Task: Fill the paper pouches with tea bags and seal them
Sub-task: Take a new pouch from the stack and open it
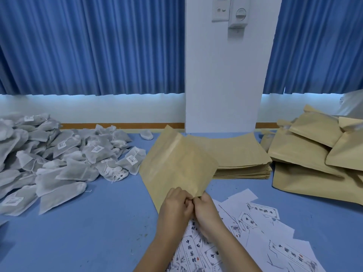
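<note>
A flat brown paper pouch (176, 163) is held up over the middle of the blue table (88, 232), tilted away from me. My left hand (174, 207) and my right hand (206, 211) both pinch its near edge, fingertips close together. A big heap of white mesh tea bags (59, 158) with small printed tags covers the table's left side. Behind the held pouch lies a neat stack of empty flat pouches (241, 160).
At the right, several bulging brown pouches (314, 154) are piled up. White printed labels (255, 232) are scattered on the table under and to the right of my hands. A white pillar (225, 85) and blue curtains stand behind the table.
</note>
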